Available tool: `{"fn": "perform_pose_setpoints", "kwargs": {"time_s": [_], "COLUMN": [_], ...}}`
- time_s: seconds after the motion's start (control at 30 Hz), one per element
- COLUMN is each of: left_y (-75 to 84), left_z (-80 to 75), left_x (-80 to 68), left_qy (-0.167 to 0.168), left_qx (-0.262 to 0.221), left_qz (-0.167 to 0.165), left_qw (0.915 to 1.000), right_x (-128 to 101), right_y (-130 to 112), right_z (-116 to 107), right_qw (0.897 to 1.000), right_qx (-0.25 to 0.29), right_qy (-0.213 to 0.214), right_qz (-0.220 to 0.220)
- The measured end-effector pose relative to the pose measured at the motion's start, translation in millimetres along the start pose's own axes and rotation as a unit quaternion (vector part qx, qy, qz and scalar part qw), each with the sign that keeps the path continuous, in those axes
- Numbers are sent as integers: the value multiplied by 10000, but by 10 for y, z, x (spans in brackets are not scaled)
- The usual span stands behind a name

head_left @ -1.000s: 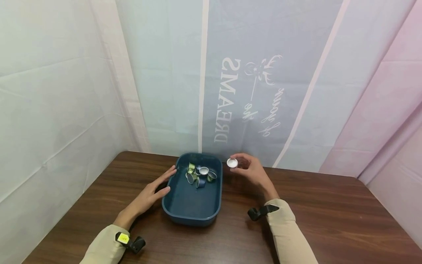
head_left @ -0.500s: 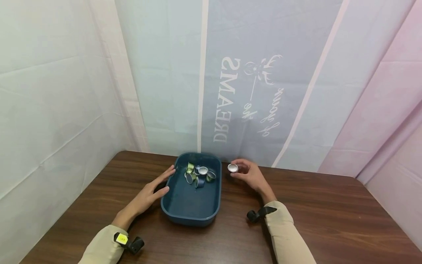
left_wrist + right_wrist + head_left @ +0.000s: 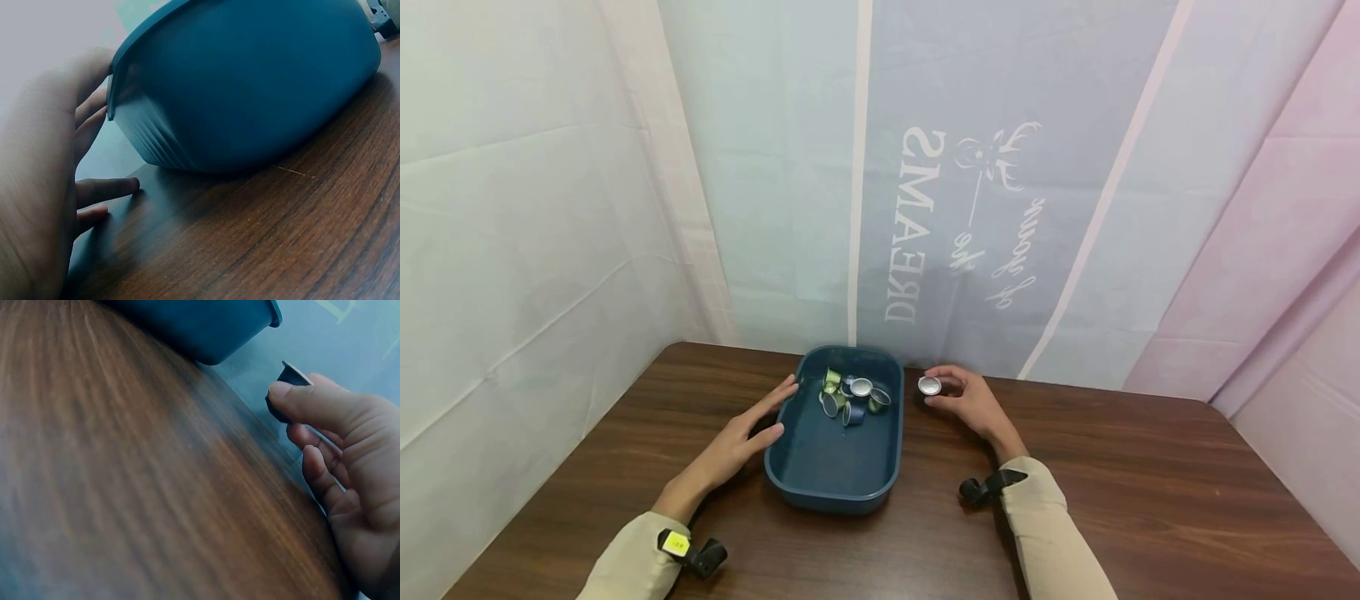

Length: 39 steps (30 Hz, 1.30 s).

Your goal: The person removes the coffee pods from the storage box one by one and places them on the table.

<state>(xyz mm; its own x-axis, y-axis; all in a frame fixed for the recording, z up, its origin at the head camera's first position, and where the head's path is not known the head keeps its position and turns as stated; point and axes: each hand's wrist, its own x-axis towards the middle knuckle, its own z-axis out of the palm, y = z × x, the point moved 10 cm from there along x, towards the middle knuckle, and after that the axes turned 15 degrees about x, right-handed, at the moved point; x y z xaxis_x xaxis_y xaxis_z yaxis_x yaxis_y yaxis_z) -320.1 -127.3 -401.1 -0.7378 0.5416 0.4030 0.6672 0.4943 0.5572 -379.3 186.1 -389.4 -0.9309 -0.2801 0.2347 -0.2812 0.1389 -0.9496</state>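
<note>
While green and blue coffee capsules [image 3: 861, 387] lie clustered toward 12 o'clock inside our dark blue plastic basin [image 3: 831, 458], our left hand [image 3: 730, 448] keeps its fingers spread apart, touching the basin's side at 9 to 10 o'clock. We see the right hand [image 3: 976, 405] pinching a silver-lidded capsule [image 3: 929, 386] between thumb and fingertips, just outside the basin at 2 o'clock. Beyond that hand, brown wooden tabletop [image 3: 1150, 483] stretches toward 4 o'clock, its far edge [image 3: 1112, 396] near at 12.
</note>
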Motion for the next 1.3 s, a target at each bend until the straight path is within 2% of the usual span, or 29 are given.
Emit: {"fn": "perform_pose_setpoints", "kwargs": {"time_s": [0.2,0.43,1.0,1.13,1.3], "left_y": [5,0,-19,-19,2], "left_z": [-9,-16,6,10,0], "left_x": [0,16,17,17,11], "left_qy": [-4,36,17,13,10], "left_qx": [-50,-44,-68,-69,-105], "left_qz": [-39,-40,-33,-61,-46], "left_qw": [10000,10000,10000,10000,9999], "right_x": [-9,-9,-44,-52,-55], "right_y": [-17,-40,-91,-117,-202], "right_z": [22,38,-6,-41,-72], "right_qw": [9993,9984,9991,9996,9998], "right_qx": [-317,-538,-309,-106,-137], "right_qy": [-2,-172,-284,-229,-124], "right_qz": [209,102,-13,106,40]}}
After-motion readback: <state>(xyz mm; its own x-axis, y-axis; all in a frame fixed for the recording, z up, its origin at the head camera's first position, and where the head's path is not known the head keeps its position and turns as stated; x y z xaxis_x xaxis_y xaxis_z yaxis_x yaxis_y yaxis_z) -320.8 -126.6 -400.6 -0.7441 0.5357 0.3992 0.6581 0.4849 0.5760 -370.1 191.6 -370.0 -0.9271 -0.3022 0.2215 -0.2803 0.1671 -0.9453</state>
